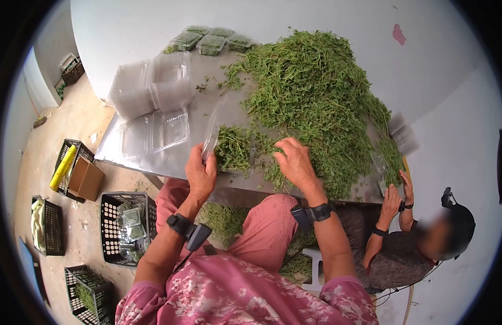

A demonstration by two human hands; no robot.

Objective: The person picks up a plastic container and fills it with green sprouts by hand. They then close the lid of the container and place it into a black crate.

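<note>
My left hand point(201, 172) grips the left side of an open clear plastic clamshell box point(210, 135) at the table's front edge. Leafy green sprigs point(232, 147) fill the box's lower half, some hanging over its side. To the right of it, my right hand point(295, 164) is bent, its thumb and fingertips closing on a few loose sprigs point(268, 150). A large heap of the same greens point(316, 103) rises behind and beside this hand. The fingertips partly hide what they hold.
Stacked empty clamshells point(150, 84) stand at the table's left, filled boxes point(212, 44) behind them. A co-worker point(408, 254) works at the right end, hands by the heap. Black crates point(111, 238) sit on the floor at left, near a cardboard box point(87, 179).
</note>
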